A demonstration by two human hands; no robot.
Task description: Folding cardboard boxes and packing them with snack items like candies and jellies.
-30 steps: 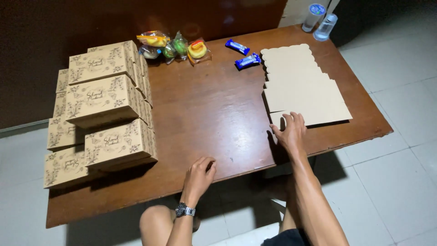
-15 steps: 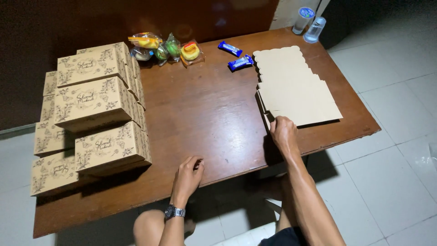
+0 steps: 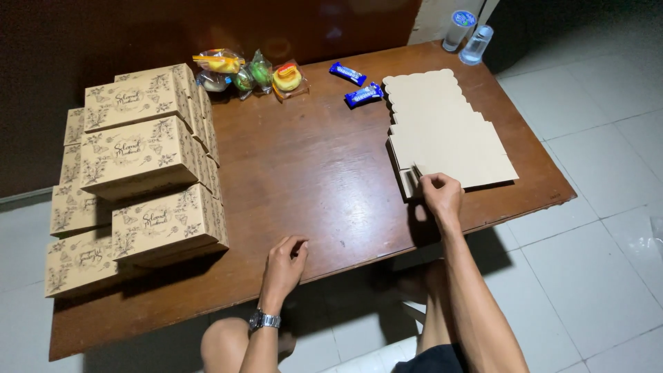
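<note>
My right hand (image 3: 440, 195) pinches the near left corner of a stack of flat, unfolded cardboard box blanks (image 3: 449, 135) lying on the right side of the brown wooden table (image 3: 311, 173). The fingers lift the edge of the top blank. My left hand (image 3: 284, 259), with a wristwatch, rests loosely curled on the table's near edge and holds nothing.
Several assembled printed cardboard boxes (image 3: 138, 173) are stacked on the left of the table. Wrapped snacks (image 3: 248, 72) and two blue candy bars (image 3: 356, 84) lie at the far side. Two plastic water cups (image 3: 469, 34) stand at the far right corner. Tiled floor surrounds the table.
My right hand has closed on the corner of the flat blank stack and its fingers now grip the edge. The left hand has stayed at the table's near edge.
</note>
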